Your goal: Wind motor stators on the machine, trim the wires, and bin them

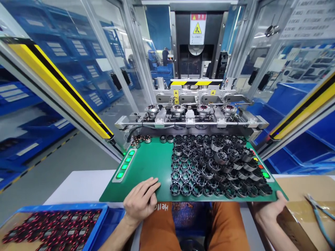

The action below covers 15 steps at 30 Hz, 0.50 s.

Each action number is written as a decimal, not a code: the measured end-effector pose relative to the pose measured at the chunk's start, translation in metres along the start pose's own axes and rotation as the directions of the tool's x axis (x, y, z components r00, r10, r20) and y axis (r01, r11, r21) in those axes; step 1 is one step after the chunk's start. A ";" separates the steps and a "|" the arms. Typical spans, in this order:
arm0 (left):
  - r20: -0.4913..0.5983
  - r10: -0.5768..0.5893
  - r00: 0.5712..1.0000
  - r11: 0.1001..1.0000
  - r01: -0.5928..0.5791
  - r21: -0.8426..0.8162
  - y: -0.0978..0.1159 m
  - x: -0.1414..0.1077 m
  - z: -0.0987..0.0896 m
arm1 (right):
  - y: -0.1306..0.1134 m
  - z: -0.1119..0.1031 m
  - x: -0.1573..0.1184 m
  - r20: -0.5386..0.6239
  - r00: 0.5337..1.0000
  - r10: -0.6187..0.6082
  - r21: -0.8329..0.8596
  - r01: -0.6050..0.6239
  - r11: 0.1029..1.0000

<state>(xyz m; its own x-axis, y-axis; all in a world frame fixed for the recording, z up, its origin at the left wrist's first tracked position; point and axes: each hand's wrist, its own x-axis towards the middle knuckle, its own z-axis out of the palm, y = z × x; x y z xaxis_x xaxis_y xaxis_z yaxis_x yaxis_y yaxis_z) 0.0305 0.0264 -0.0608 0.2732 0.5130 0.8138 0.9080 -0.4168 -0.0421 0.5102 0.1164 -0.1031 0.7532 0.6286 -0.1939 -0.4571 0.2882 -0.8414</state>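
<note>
My left hand (142, 198) lies on the front edge of a green board (149, 167), fingers stretched out, with nothing in it. At the board's front right corner is my right hand (270, 209); its thumb lies at the edge and the fingers go out of sight underneath. Black toothed stator cores (200, 179) cover the right part of the board, in one layer near its middle and piled up farther right. Copper-wound stators (141, 139) sit at the back left corner, and a pair of dark cores (166, 139) stands beside the rows.
Behind the board, a winding machine (191, 115) holds several wound stators in its fixtures. Yellow-and-black light bars (65, 90) flank it. A blue tray (104, 212) of red-wound stators is at lower left. Pliers (318, 212) lie on cardboard at right. Lit green buttons (124, 167) edge the board.
</note>
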 end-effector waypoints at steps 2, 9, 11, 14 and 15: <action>0.008 -0.012 1.000 1.000 0.012 -0.009 0.001 0.002 -0.001 | -0.002 0.003 -0.001 -0.002 1.000 -0.020 0.000 0.020 1.000; 0.009 -0.038 0.999 0.999 0.038 -0.012 0.001 0.001 -0.002 | -0.005 0.002 -0.001 0.038 0.998 -0.041 0.005 0.041 0.999; 0.013 -0.042 0.999 0.999 0.042 -0.015 0.001 0.001 -0.002 | -0.005 0.000 0.001 0.048 0.998 -0.026 0.010 0.026 1.000; 0.016 -0.046 0.999 0.999 0.046 -0.018 0.002 0.003 -0.003 | -0.005 -0.004 0.006 0.041 0.999 0.026 0.032 -0.027 0.999; 0.017 -0.047 0.999 0.999 0.047 -0.018 0.003 0.004 -0.004 | -0.005 -0.005 0.008 0.039 0.998 0.039 0.042 -0.041 0.998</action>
<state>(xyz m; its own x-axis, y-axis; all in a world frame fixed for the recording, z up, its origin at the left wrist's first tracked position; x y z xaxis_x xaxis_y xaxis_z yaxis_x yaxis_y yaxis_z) 0.0330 0.0247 -0.0554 0.2354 0.5444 0.8051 0.9142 -0.4053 0.0068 0.5210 0.1164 -0.1035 0.7155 0.6671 -0.2072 -0.5070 0.2919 -0.8110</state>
